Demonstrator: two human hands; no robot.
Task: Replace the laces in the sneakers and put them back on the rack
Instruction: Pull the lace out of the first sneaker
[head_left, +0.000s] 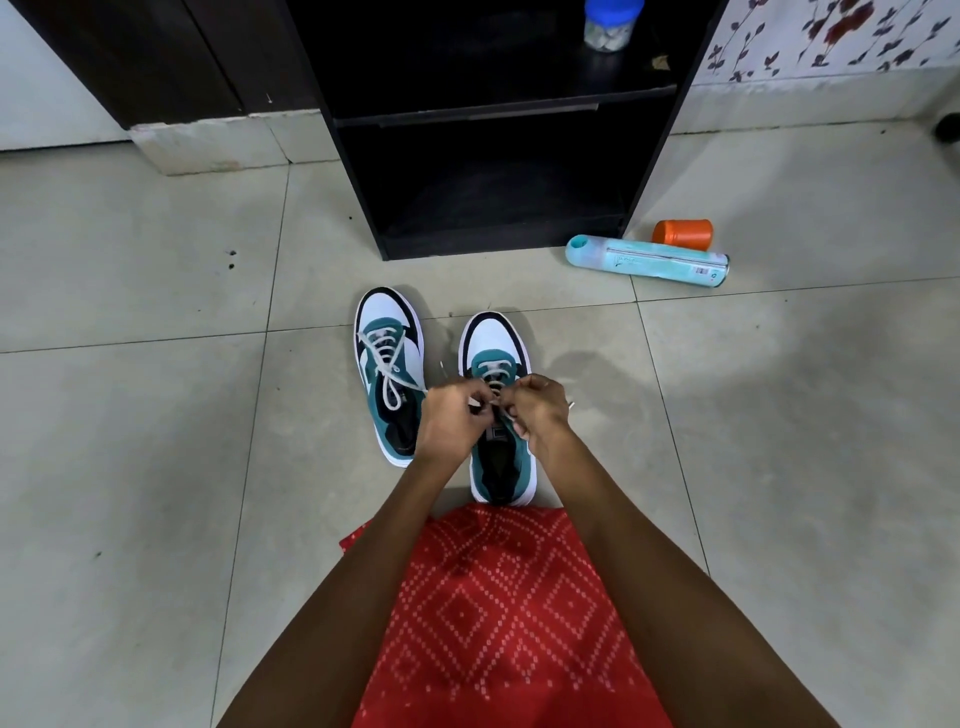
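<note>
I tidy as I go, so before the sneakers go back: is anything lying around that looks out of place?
Yes. A pale blue spray can lies on its side on the floor, right of the rack, with an orange cap loose just behind it. The hands are busy with the right sneaker's lace.

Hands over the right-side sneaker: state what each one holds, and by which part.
Both the left hand and the right hand pinch the white lace of the right-side sneaker, near its upper eyelets. Which strand each grips is hidden.

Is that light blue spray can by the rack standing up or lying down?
Lying down. The spray can rests lengthwise on the floor tiles, cap pointing left.
</note>
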